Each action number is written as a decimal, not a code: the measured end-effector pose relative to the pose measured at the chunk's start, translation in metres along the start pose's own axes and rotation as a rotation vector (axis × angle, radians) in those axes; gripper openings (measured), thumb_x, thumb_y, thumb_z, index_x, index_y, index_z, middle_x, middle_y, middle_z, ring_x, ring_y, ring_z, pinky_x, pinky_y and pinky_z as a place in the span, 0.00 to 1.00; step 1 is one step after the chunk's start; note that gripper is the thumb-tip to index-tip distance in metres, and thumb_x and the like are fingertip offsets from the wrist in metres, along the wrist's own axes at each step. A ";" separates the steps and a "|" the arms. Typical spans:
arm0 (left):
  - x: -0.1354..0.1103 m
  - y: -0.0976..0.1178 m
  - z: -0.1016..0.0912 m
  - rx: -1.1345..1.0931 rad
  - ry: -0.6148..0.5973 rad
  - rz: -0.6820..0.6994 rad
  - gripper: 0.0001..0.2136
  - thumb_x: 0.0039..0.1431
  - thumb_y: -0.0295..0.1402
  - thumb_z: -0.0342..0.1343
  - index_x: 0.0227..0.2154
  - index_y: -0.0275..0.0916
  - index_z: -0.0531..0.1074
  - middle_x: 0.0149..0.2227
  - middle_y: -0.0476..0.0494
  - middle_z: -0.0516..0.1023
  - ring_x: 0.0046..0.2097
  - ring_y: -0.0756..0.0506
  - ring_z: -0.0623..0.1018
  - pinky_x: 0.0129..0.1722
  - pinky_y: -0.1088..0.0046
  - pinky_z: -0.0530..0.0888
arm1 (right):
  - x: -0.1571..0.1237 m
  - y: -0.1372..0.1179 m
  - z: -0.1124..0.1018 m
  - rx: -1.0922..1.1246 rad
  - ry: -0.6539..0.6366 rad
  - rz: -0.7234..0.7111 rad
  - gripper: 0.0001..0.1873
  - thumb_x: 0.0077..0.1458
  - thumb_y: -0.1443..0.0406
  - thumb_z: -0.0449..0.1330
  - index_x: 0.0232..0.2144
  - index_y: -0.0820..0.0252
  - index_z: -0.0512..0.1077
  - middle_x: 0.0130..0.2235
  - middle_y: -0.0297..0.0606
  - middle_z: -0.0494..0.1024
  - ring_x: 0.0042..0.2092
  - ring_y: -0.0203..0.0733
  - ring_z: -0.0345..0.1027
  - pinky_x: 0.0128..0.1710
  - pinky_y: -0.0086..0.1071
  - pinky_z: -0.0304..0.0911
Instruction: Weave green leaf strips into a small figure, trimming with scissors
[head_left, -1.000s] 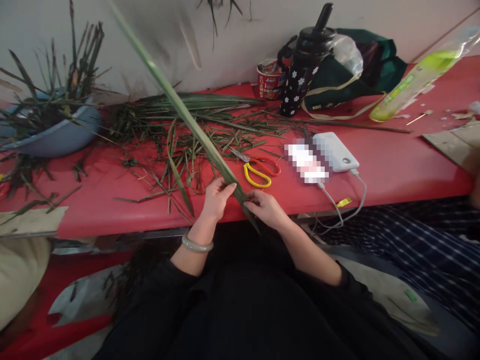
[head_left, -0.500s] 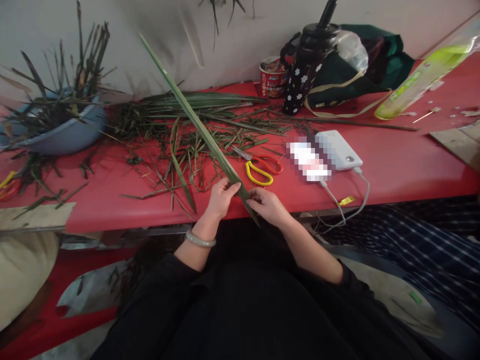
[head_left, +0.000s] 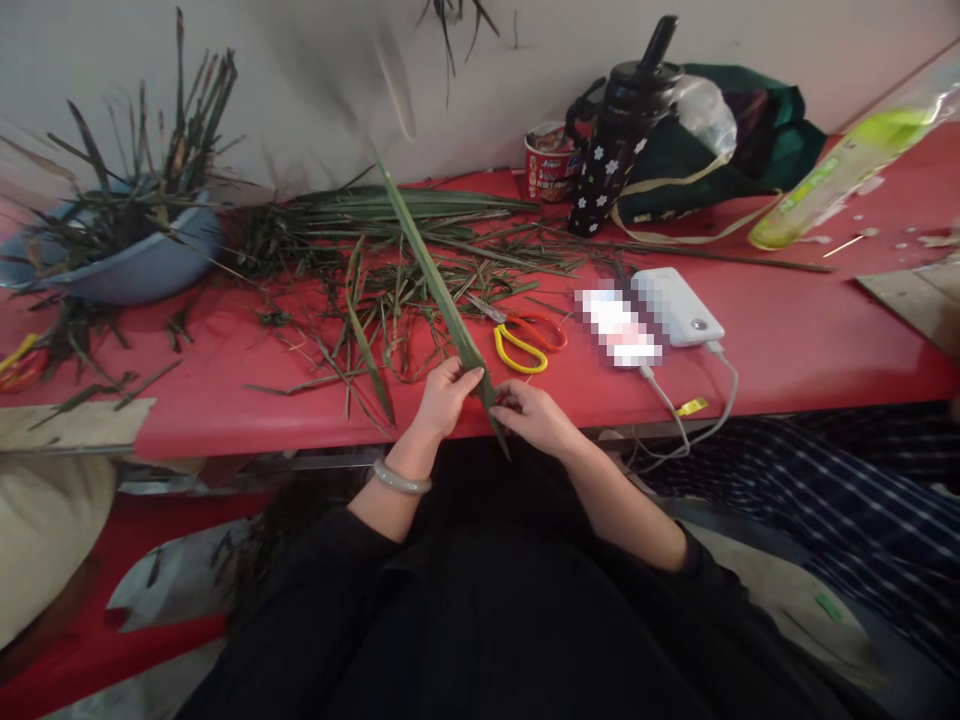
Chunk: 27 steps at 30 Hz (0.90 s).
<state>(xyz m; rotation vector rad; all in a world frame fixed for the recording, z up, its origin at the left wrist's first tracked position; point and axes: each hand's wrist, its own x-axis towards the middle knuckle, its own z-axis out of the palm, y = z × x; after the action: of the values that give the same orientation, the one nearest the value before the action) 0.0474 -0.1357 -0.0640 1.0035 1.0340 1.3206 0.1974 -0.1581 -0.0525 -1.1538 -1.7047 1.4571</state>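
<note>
At the near edge of a red-covered bench (head_left: 795,350), a person in black sleeves held a long green leaf (head_left: 439,285) aslant, its far tip aimed at 11 o'clock and its near tip at 5 o'clock. The left hand (head_left: 446,395), with a pale bracelet (head_left: 402,479) at its wrist, pinched the leaf between thumb and fingers, while the right hand (head_left: 536,412), just beside it at 3 o'clock, gripped the edge lower down with its fingertips. Seen from that grip, scissors (head_left: 502,320) with one yellow and one orange handle lay near at 1 o'clock, and loose green strips (head_left: 405,292) were strewn at 11 o'clock. A blue basin (head_left: 161,255) at 10 o'clock bore dark upright stalks (head_left: 196,120). A blurred-out device (head_left: 619,325) and a white power bank (head_left: 684,312) sat side by side at 2 o'clock. Farther back at 1 o'clock, a black flowered tumbler (head_left: 611,150) stood between a red cup (head_left: 547,172) and a dark green bag (head_left: 776,130).
</note>
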 end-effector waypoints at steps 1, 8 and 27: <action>0.000 0.000 0.000 0.010 -0.008 0.004 0.08 0.44 0.34 0.58 0.26 0.35 0.69 0.23 0.53 0.69 0.25 0.56 0.68 0.27 0.79 0.66 | 0.000 0.000 0.001 -0.013 0.018 0.000 0.09 0.47 0.64 0.54 0.33 0.60 0.64 0.23 0.29 0.68 0.24 0.32 0.64 0.24 0.27 0.62; -0.005 -0.003 0.003 0.129 -0.019 0.081 0.15 0.46 0.34 0.57 0.39 0.37 0.66 0.31 0.48 0.72 0.33 0.53 0.72 0.34 0.76 0.69 | 0.021 -0.019 -0.016 -0.337 0.204 -0.146 0.13 0.48 0.66 0.53 0.39 0.60 0.67 0.31 0.35 0.74 0.31 0.35 0.68 0.33 0.29 0.63; -0.010 -0.002 0.001 0.349 -0.031 0.136 0.12 0.50 0.35 0.52 0.37 0.37 0.70 0.36 0.42 0.75 0.39 0.48 0.74 0.41 0.69 0.70 | 0.161 -0.025 -0.092 -1.385 0.208 0.186 0.19 0.51 0.71 0.47 0.45 0.59 0.68 0.46 0.48 0.70 0.49 0.49 0.61 0.42 0.38 0.60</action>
<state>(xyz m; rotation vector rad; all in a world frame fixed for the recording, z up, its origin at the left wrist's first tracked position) 0.0490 -0.1461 -0.0653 1.3722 1.2161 1.2524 0.2022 0.0268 -0.0227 -2.0283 -2.4793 -0.0220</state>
